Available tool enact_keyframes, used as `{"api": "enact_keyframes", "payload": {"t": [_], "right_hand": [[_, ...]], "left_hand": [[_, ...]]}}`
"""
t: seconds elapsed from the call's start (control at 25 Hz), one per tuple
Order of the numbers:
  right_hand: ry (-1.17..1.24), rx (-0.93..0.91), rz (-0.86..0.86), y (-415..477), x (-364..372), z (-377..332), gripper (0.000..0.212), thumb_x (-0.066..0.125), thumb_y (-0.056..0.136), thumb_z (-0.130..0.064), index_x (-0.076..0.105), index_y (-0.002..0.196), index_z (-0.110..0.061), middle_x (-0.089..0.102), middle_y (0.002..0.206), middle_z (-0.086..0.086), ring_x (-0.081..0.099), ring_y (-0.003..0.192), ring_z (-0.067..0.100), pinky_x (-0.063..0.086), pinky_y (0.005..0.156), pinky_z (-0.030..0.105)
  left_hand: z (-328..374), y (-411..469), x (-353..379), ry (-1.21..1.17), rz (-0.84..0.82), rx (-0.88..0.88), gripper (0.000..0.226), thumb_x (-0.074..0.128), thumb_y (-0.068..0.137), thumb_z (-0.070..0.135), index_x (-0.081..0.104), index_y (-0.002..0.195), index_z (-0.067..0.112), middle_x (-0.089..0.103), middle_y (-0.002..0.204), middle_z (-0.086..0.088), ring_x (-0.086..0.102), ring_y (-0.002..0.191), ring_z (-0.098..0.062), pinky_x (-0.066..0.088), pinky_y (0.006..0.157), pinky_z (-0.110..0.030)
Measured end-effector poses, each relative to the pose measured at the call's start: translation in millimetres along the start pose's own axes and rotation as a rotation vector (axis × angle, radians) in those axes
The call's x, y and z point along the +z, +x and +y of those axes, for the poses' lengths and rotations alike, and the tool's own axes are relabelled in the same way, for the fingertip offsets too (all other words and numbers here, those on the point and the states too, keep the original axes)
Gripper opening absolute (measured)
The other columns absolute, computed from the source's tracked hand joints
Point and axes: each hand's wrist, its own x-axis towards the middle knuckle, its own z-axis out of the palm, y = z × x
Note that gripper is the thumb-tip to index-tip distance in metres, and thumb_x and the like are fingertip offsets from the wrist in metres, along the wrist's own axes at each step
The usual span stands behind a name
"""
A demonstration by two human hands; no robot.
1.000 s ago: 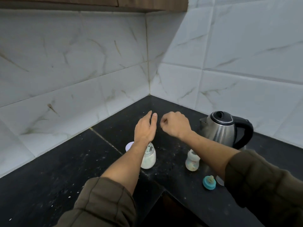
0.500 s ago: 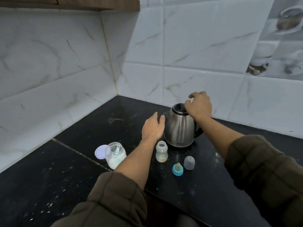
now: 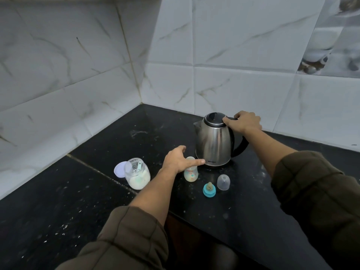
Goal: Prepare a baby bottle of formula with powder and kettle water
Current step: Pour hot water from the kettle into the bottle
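Nearest, two olive-brown quilted sleeves [image 3: 124,240] reach out over a black speckled stone counter [image 3: 58,201]. Just past them a teal screw ring with a pale nipple [image 3: 209,190] stands on the counter. A clear domed plastic cap [image 3: 223,182] sits just beside it on the right.

A little further on, a small clear plastic baby bottle [image 3: 191,173] with coloured prints stands upright and uncapped. To its left a clear glass jar [image 3: 137,174], part full of white powder, stands open with a pale green scoop [image 3: 139,166] inside. A round lilac lid [image 3: 119,169] lies against the jar's left side.

The left hand [image 3: 178,159] hovers at the bottle's mouth with fingers straight and spread, thumb pointing at the kettle's base, gripping nothing. Whether it touches the rim I cannot tell.

Close behind the bottle stands a brushed stainless-steel electric kettle [image 3: 213,141] with a black lid and handle, its spout to the left. A dark brand mark low on its body is too small to read. The right hand [image 3: 243,122] is curled round the top of the handle, thumb at the lid's rim. White marble-look wall tiles [image 3: 78,75] close the corner.
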Motion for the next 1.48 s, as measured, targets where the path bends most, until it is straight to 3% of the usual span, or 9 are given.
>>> {"api": "enact_keyframes", "payload": {"t": [0.16, 0.28, 0.4, 0.56, 0.68, 0.88, 1.12, 1.28, 1.48], "right_hand": [[0.117, 0.009, -0.02, 0, 2, 15, 0.071, 0.069, 0.077, -0.079, 0.073, 0.114, -0.019, 0.066, 0.124, 0.006, 0.052, 0.13, 0.034, 0.049, 0.1, 0.044], [0.365, 0.02, -0.052, -8, 7, 28, 0.068, 0.074, 0.068, -0.083, 0.061, 0.085, -0.018, 0.062, 0.084, -0.005, 0.064, 0.094, 0.025, 0.048, 0.073, 0.035], [0.428, 0.033, -0.008, -17, 13, 34, 0.076, 0.072, 0.053, -0.093, 0.038, 0.055, -0.025, 0.048, 0.056, -0.011, 0.051, 0.061, 0.015, 0.035, 0.054, 0.031], [0.561, 0.082, 0.115, -22, 27, 39, 0.085, 0.075, 0.046, -0.094, 0.032, 0.045, -0.021, 0.039, 0.037, -0.015, 0.045, 0.051, 0.014, 0.034, 0.053, 0.031], [0.598, 0.092, 0.203, -24, 35, 36, 0.084, 0.077, 0.044, -0.092, 0.04, 0.04, -0.017, 0.036, 0.033, -0.013, 0.042, 0.045, 0.014, 0.033, 0.049, 0.03], [0.476, 0.034, 0.235, -23, 23, 11, 0.079, 0.072, 0.044, -0.092, 0.041, 0.05, -0.019, 0.04, 0.041, -0.008, 0.046, 0.045, 0.018, 0.035, 0.047, 0.028], [0.279, -0.188, 0.26, -17, -10, -35, 0.077, 0.07, 0.048, -0.086, 0.036, 0.046, -0.017, 0.034, 0.04, -0.007, 0.044, 0.044, 0.02, 0.032, 0.046, 0.028], [0.177, -0.316, 0.283, -13, -29, -64, 0.073, 0.067, 0.051, -0.084, 0.05, 0.047, -0.013, 0.044, 0.043, -0.003, 0.053, 0.049, 0.02, 0.035, 0.048, 0.029], [0.052, -0.448, 0.308, -17, -36, -89, 0.071, 0.067, 0.054, -0.08, 0.043, 0.047, -0.014, 0.041, 0.042, -0.001, 0.051, 0.049, 0.021, 0.03, 0.047, 0.028]], "left_hand": [[-12, -3, 13, 0.054, -0.022, -0.044, 0.105, 0.099, 0.06, 0.05, 0.052, 0.148, 0.018, 0.063, 0.143, -0.001, 0.058, 0.132, -0.023, 0.047, 0.111, -0.042], [-20, -4, 26, 0.065, 0.002, -0.053, 0.079, 0.098, 0.063, 0.043, 0.062, 0.131, 0.023, 0.071, 0.123, 0.002, 0.064, 0.117, -0.021, 0.052, 0.104, -0.042], [-21, -4, 35, 0.063, 0.054, -0.046, 0.066, 0.094, 0.07, 0.043, 0.065, 0.126, 0.023, 0.073, 0.118, 0.002, 0.066, 0.113, -0.021, 0.053, 0.101, -0.042], [-18, -2, 32, 0.003, 0.125, -0.033, 0.063, 0.095, 0.069, 0.041, 0.069, 0.124, 0.025, 0.074, 0.115, 0.004, 0.066, 0.112, -0.019, 0.053, 0.099, -0.039], [-12, 2, 17, -0.005, 0.18, -0.015, 0.059, 0.094, 0.068, 0.042, 0.071, 0.12, 0.027, 0.075, 0.112, 0.004, 0.066, 0.109, -0.02, 0.052, 0.096, -0.036], [0, 13, -15, 0.068, 0.259, -0.027, 0.058, 0.091, 0.073, 0.044, 0.07, 0.124, 0.025, 0.073, 0.115, -0.002, 0.064, 0.112, -0.024, 0.053, 0.098, -0.04], [15, 24, -41, 0.175, 0.303, -0.09, 0.055, 0.09, 0.074, 0.042, 0.069, 0.119, 0.018, 0.072, 0.114, -0.008, 0.066, 0.107, -0.028, 0.053, 0.085, -0.038], [21, 28, -52, 0.19, 0.319, -0.103, 0.055, 0.093, 0.072, 0.041, 0.068, 0.114, 0.017, 0.071, 0.112, -0.008, 0.066, 0.104, -0.028, 0.052, 0.08, -0.037], [29, 31, -64, 0.19, 0.333, -0.076, 0.053, 0.094, 0.071, 0.04, 0.069, 0.112, 0.018, 0.073, 0.108, -0.006, 0.068, 0.102, -0.027, 0.051, 0.077, -0.036]]}}
